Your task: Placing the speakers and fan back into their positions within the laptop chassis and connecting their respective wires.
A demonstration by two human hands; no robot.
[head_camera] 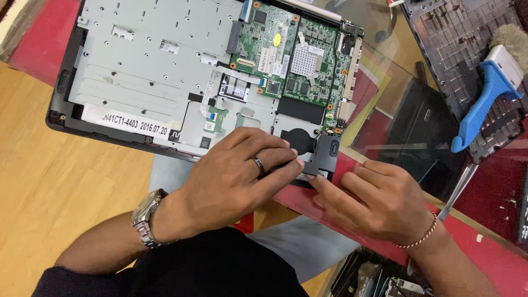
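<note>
Both hands, left hand point(231, 176), right hand point(374, 201), pressing laptop chassis point(165, 66) corner at table edge point(495, 253)

"Any labels or screens on that opened laptop?"

"No screens or packages showing. There's a long white sticker point(125, 121) with dark print, stuck slightly tilted along the near-left edge of the grey metal plate point(137, 60). A small yellow oval sticker point(277, 39) sits on the green circuit board point(286, 55), with a narrow white barcode-type label point(262, 56) just left of it."
</note>
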